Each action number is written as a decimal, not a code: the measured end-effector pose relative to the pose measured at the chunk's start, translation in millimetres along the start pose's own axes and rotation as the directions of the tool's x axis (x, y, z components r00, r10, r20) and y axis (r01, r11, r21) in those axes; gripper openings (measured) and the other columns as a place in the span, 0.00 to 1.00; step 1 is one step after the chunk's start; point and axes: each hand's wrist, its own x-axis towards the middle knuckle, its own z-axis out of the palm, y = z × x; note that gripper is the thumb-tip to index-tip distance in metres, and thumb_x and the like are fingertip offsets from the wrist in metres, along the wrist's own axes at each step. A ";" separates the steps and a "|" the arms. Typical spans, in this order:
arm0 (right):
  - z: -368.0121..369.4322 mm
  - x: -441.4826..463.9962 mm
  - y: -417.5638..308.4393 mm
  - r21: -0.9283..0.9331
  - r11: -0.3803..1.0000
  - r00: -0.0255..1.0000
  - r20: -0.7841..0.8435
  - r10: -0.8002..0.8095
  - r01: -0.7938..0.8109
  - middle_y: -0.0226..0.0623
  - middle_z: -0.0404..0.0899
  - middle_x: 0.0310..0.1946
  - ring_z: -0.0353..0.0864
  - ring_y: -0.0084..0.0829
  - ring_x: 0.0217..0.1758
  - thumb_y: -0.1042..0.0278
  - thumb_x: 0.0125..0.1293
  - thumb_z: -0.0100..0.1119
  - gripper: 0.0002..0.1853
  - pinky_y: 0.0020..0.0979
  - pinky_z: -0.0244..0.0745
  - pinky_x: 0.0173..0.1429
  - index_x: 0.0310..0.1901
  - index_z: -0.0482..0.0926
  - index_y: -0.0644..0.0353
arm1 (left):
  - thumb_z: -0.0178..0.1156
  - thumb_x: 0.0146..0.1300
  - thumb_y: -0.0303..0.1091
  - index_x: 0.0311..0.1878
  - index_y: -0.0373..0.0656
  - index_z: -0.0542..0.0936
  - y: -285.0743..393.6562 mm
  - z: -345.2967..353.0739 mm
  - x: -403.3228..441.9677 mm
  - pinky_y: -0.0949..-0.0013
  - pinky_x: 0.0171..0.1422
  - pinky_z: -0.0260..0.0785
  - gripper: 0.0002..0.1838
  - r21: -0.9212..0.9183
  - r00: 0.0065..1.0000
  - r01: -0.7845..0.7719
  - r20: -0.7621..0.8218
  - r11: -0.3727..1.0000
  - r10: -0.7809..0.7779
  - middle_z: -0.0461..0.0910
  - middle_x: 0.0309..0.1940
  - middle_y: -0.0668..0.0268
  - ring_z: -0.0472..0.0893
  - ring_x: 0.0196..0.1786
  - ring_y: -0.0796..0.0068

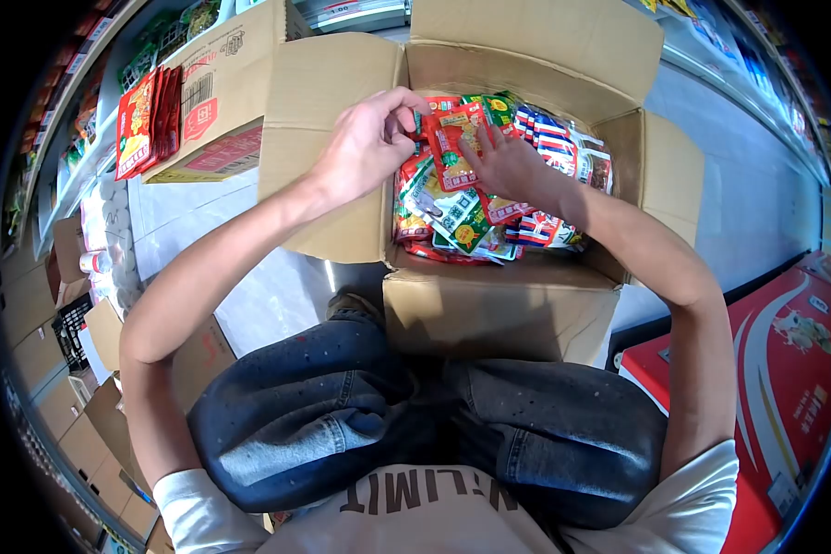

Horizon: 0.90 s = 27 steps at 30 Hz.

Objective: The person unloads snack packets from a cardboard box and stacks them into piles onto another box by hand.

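An open cardboard box [503, 319] in front of my knees holds many snack packets. My left hand [375, 138] is above the box's left edge, fingers curled together by the packets; what they hold, if anything, is too small to tell. My right hand [517, 169] reaches into the box with its fingers spread over a red packet [454, 148]. Whether it grips that packet is unclear. Green and white packets [452, 210] lie below it, and striped blue, red and white packets [549, 229] fill the box's right side.
At the left, red packets [148, 125] stand in a row against another carton [226, 88]. Shelves with goods line both sides. A red chest [757, 369] is at the lower right. More cartons [78, 434] sit at the lower left.
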 end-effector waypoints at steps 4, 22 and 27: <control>-19.1 13.4 10.0 0.143 0.982 0.989 0.074 -0.131 0.120 0.50 0.91 0.40 0.93 0.51 0.38 0.62 0.75 0.54 0.23 0.44 0.87 0.36 0.64 0.76 0.68 | 0.58 0.69 0.23 0.58 0.41 0.81 -11.5 -13.1 -6.2 0.78 0.42 0.73 0.15 -0.061 0.991 0.128 0.052 0.990 -0.125 0.79 0.40 0.72 0.76 0.36 0.84; -215.4 49.2 -23.8 0.453 0.868 0.748 -0.644 0.161 0.204 0.51 0.79 0.56 0.90 0.42 0.45 0.74 0.64 0.63 0.23 0.36 0.88 0.43 0.62 0.78 0.60 | 0.63 0.71 0.20 0.73 0.38 0.64 10.2 -117.8 -47.4 0.54 0.64 0.86 0.30 -0.829 0.938 0.047 -0.155 0.557 -0.311 0.82 0.61 0.53 0.87 0.60 0.61; -234.9 104.2 -39.7 0.965 0.004 0.938 -0.256 0.234 0.262 0.50 0.80 0.57 0.90 0.31 0.44 0.72 0.69 0.64 0.19 0.33 0.86 0.49 0.61 0.81 0.59 | 0.63 0.74 0.21 0.73 0.41 0.66 -17.1 -163.4 -68.7 0.54 0.65 0.85 0.28 -0.731 0.887 -0.116 -0.381 0.673 -0.261 0.82 0.62 0.58 0.86 0.60 0.65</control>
